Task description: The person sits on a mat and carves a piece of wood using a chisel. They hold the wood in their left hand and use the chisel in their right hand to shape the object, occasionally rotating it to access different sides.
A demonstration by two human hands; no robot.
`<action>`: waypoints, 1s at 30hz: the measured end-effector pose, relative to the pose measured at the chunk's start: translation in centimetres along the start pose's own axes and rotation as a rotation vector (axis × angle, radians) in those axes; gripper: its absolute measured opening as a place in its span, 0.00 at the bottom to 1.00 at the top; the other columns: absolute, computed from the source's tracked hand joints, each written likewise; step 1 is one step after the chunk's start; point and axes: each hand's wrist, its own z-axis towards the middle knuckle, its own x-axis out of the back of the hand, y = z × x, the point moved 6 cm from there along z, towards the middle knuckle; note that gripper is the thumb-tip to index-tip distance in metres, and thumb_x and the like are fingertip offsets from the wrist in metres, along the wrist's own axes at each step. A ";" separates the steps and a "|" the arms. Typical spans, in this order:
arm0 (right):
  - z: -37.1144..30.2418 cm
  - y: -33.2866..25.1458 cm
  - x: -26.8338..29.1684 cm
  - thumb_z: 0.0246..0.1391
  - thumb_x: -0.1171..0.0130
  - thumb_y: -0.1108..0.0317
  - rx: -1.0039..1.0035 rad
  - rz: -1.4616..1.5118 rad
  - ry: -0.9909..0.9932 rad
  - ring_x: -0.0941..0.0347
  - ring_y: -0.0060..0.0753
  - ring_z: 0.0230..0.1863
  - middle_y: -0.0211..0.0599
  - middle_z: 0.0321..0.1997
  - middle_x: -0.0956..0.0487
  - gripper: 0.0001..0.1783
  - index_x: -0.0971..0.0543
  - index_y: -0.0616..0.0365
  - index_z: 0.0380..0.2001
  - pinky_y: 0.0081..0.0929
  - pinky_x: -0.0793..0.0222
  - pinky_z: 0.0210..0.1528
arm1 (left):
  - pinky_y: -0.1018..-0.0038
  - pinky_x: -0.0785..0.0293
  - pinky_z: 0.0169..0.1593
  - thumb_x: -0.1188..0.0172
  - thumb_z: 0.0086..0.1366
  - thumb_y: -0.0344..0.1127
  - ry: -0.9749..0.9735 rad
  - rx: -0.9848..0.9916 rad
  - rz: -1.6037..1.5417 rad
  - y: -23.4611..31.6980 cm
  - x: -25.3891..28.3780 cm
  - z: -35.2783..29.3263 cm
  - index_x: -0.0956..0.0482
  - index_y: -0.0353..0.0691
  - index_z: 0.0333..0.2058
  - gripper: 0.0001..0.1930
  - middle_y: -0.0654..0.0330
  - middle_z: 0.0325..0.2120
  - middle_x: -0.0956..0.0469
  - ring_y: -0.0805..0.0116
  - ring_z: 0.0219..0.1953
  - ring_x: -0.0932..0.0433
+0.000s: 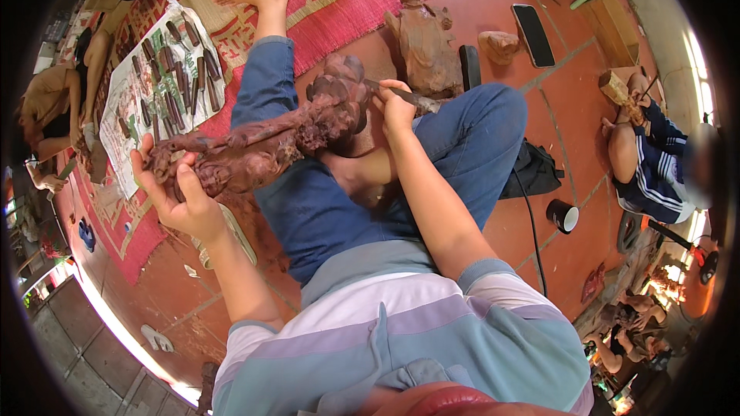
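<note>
A knobbly reddish-brown wooden carving (262, 139) lies slantwise over my lap, its thicker, rounded end to the right. My left hand (181, 196) is closed around its narrow left end, with the thumb on the near side and the fingers behind. Close to the rounded end, my right hand (397, 112) grips a slim dark tool (425, 104). The tool's tip reaches to the carving's edge; whether it touches cannot be made out, nor can its exact kind. Beyond my right hand stands a second rough carved wood block (424, 50).
Several dark-handled carving tools (181, 85) lie on a printed paper sheet (123, 96) at the left, over a red woven mat (331, 11). A phone (533, 35), a wood lump (499, 47), a black cable (533, 239) and a cup (562, 216) are rightward. Other people sit at both sides.
</note>
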 end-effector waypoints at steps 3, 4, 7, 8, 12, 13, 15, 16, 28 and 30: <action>-0.1 -1.9 -1.6 0.45 0.43 0.78 0.452 -0.338 -0.173 0.30 0.22 0.28 0.29 0.26 0.24 0.04 0.21 0.59 0.26 0.19 0.35 0.33 | 0.74 0.25 0.39 0.54 0.57 0.20 0.002 0.002 -0.014 -0.2 0.2 -0.5 0.46 0.28 0.58 0.28 0.48 0.53 0.36 0.68 0.37 0.27; 0.0 -1.9 -1.8 0.45 0.43 0.78 0.395 -0.381 -0.153 0.30 0.22 0.28 0.29 0.26 0.24 0.04 0.21 0.59 0.26 0.20 0.34 0.34 | 0.75 0.25 0.40 0.54 0.57 0.20 0.018 0.000 -0.038 0.1 0.0 -0.4 0.46 0.28 0.58 0.28 0.49 0.53 0.36 0.68 0.38 0.27; 1.5 -2.6 -1.3 0.44 0.43 0.77 0.417 -0.438 -0.098 0.30 0.21 0.28 0.28 0.23 0.24 0.03 0.21 0.59 0.24 0.20 0.34 0.33 | 0.77 0.26 0.41 0.53 0.57 0.20 0.003 -0.021 -0.026 1.2 -1.2 -0.3 0.44 0.28 0.57 0.27 0.51 0.53 0.35 0.70 0.41 0.28; 0.6 -4.1 -2.0 0.45 0.44 0.77 0.312 -0.373 -0.100 0.30 0.19 0.28 0.28 0.24 0.24 0.04 0.21 0.59 0.25 0.18 0.34 0.31 | 0.78 0.27 0.41 0.53 0.58 0.20 -0.001 -0.030 -0.002 1.6 -1.7 -0.3 0.43 0.28 0.57 0.27 0.51 0.53 0.35 0.70 0.42 0.28; -1.9 -11.5 -5.2 0.49 0.46 0.77 0.382 -0.158 -0.264 0.27 0.23 0.30 0.33 0.28 0.24 0.09 0.25 0.59 0.36 0.16 0.31 0.30 | 0.76 0.30 0.46 0.52 0.54 0.19 -0.073 -0.253 0.161 3.4 -4.6 1.6 0.36 0.32 0.55 0.26 0.56 0.49 0.29 0.71 0.43 0.28; -1.3 -13.1 -4.8 0.51 0.46 0.77 0.434 -0.189 -0.301 0.24 0.34 0.36 0.41 0.35 0.25 0.13 0.30 0.63 0.42 0.26 0.26 0.38 | 0.76 0.30 0.47 0.52 0.53 0.20 -0.103 -0.258 0.155 3.8 -5.6 2.2 0.35 0.33 0.54 0.26 0.57 0.48 0.29 0.71 0.42 0.27; -2.2 -16.1 -5.1 0.53 0.47 0.76 0.469 -0.174 -0.290 0.23 0.36 0.37 0.44 0.37 0.25 0.16 0.33 0.64 0.45 0.27 0.25 0.39 | 0.77 0.30 0.46 0.51 0.49 0.20 -0.113 -0.343 0.173 4.7 -7.8 3.4 0.31 0.37 0.52 0.27 0.59 0.46 0.26 0.71 0.40 0.26; -1.9 -17.5 -4.5 0.53 0.47 0.76 0.514 -0.140 -0.288 0.23 0.36 0.38 0.45 0.37 0.25 0.16 0.33 0.65 0.45 0.28 0.24 0.40 | 0.77 0.30 0.45 0.51 0.49 0.21 -0.157 -0.308 0.144 4.8 -9.1 3.7 0.31 0.41 0.53 0.28 0.58 0.44 0.26 0.70 0.40 0.25; -5.6 -20.3 0.6 0.55 0.46 0.72 0.579 0.098 -0.267 0.25 0.35 0.41 0.41 0.39 0.26 0.11 0.29 0.66 0.39 0.29 0.26 0.44 | 0.71 0.28 0.44 0.49 0.47 0.24 -0.525 -0.670 0.066 10.7 -15.7 -0.2 0.28 0.47 0.50 0.28 0.58 0.45 0.25 0.62 0.39 0.24; -6.7 -20.2 1.6 0.57 0.48 0.71 0.575 0.142 -0.280 0.26 0.36 0.44 0.40 0.42 0.28 0.09 0.31 0.63 0.38 0.31 0.27 0.47 | 0.71 0.32 0.50 0.50 0.51 0.27 -0.573 -0.551 -0.011 11.0 -15.1 0.9 0.30 0.44 0.52 0.26 0.53 0.46 0.26 0.61 0.47 0.26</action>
